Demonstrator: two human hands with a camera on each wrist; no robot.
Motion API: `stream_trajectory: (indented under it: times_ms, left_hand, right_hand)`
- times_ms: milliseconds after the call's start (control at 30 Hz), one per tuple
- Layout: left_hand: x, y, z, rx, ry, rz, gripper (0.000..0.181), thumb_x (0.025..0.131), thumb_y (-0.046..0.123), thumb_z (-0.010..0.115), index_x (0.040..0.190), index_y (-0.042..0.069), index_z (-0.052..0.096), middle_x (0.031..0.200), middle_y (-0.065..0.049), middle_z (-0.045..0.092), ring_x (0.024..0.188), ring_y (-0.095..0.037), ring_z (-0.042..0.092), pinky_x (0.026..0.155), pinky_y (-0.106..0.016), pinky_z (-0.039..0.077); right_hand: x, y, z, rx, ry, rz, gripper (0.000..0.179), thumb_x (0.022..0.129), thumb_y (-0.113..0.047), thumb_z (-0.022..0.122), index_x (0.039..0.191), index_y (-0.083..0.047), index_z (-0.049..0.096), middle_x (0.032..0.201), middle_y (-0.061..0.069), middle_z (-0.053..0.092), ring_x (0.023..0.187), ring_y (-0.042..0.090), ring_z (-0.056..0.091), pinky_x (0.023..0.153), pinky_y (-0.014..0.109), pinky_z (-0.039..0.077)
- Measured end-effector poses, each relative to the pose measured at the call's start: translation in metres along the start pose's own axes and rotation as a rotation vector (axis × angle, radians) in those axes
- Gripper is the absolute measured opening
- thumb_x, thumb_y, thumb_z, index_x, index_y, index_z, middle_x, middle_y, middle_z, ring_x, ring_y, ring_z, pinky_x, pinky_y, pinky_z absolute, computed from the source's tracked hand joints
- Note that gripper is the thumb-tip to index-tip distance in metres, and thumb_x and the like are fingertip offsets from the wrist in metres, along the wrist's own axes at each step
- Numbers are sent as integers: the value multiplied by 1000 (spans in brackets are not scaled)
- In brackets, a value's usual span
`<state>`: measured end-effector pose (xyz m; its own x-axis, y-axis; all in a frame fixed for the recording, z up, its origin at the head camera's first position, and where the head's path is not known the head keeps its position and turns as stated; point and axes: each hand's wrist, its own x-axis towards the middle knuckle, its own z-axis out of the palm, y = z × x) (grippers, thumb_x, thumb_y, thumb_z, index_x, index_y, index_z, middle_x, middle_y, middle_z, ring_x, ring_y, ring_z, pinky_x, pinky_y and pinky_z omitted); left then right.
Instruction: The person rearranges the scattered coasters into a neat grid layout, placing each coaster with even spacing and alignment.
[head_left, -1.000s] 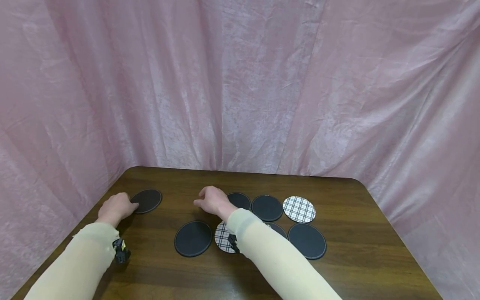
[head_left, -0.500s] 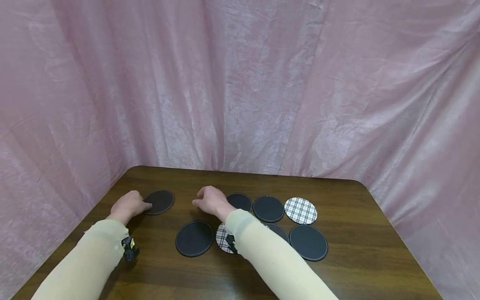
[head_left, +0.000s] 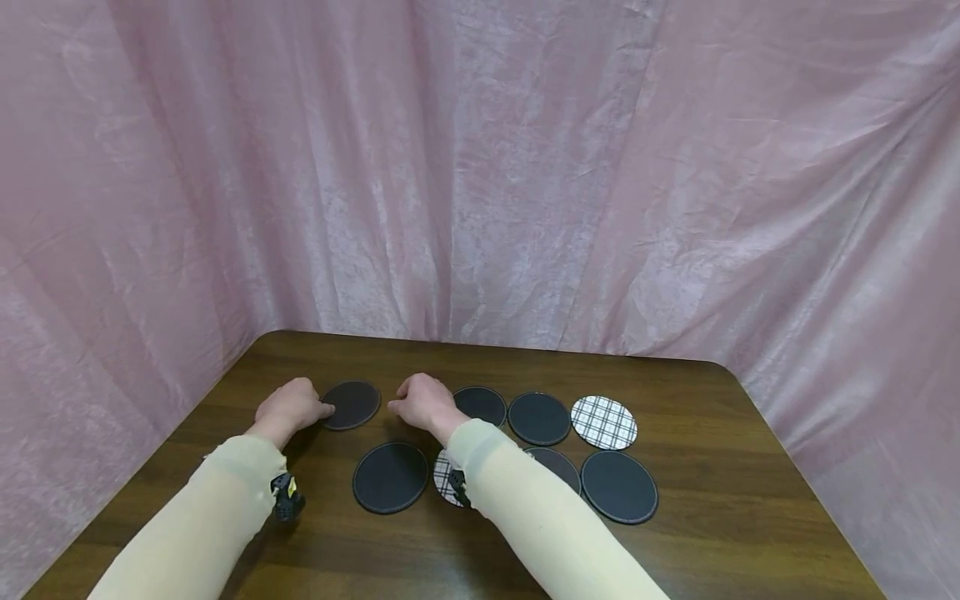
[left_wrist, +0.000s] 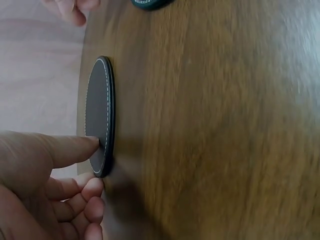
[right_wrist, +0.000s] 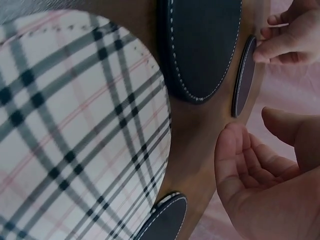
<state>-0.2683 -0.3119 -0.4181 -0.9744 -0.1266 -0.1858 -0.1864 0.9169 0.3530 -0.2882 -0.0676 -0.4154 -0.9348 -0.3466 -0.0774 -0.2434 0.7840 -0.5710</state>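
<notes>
My left hand [head_left: 291, 408] has its thumb on top of a dark round coaster [head_left: 352, 405] at the back left of the table. In the left wrist view its fingers curl at the near edge of that stitched coaster [left_wrist: 97, 110], pinching it. To the right, my right hand [head_left: 426, 402] hovers low over the wood with loosely bent fingers. Thumb and fingertips stand apart with nothing between them in the right wrist view. Close behind the right hand lies a black coaster [head_left: 480, 404], partly covered by it. A plaid coaster [head_left: 446, 483] is half hidden under the right forearm.
On the brown wooden table [head_left: 735, 508] lie more round coasters: a black one [head_left: 390, 477] at front left, others [head_left: 538, 418] [head_left: 618, 487] to the right, and a white plaid one [head_left: 603, 422] at the back right. A pink curtain [head_left: 480, 167] hangs behind the table.
My left hand has moved rightward with the dark coaster, bringing it nearer my right hand. The right hand has stayed almost in place.
</notes>
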Motion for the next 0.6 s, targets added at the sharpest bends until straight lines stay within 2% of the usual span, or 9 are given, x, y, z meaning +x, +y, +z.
stream_trajectory:
  times_ms: [67,133,233,300,367,467,600]
  left_hand:
    - [-2,5,0,5,-1,-3,32,103,27,75,79,7,67,79,-5,51,80,-27,54,74,-45,48]
    - [-3,8,0,7,-6,-3,34,103,27,75,76,8,65,77,-4,50,79,-26,54,74,-45,49]
    - [-3,11,3,7,-6,3,40,103,27,76,69,11,60,73,-2,46,76,-25,53,73,-45,48]
    - [-2,13,4,8,-9,5,43,103,28,76,67,13,59,72,-1,45,75,-25,53,73,-44,48]
    - [-1,14,5,9,-8,5,41,102,28,76,68,12,60,72,-1,47,76,-25,53,73,-44,48]
    - [-1,16,7,11,-9,2,38,103,29,76,71,11,63,75,-3,50,78,-26,54,74,-45,49]
    - [-1,18,8,9,-15,5,35,103,30,76,77,9,65,79,-5,55,80,-27,56,75,-46,50]
  right_hand:
    - [11,4,8,-28,4,1,33,104,-34,79,128,-12,81,128,0,77,121,25,70,104,40,54]
    - [36,19,27,-64,13,-1,29,101,-39,81,119,-15,84,118,-2,78,111,23,71,96,40,57]
    - [75,42,56,-124,1,2,26,98,-44,82,92,-19,84,94,-5,74,87,19,68,78,36,57]
    - [96,55,71,-131,-14,15,33,96,-49,83,77,-23,79,82,-6,67,76,17,61,68,35,53]
    - [104,60,75,-134,-50,29,41,96,-51,82,68,-23,73,74,-5,62,70,17,59,65,34,51]
    - [109,61,79,-133,-67,46,47,97,-51,80,63,-22,70,69,-4,60,68,18,58,62,34,50]
    - [101,54,76,-152,-57,56,50,100,-46,78,59,-20,67,63,-4,57,64,17,58,59,33,49]
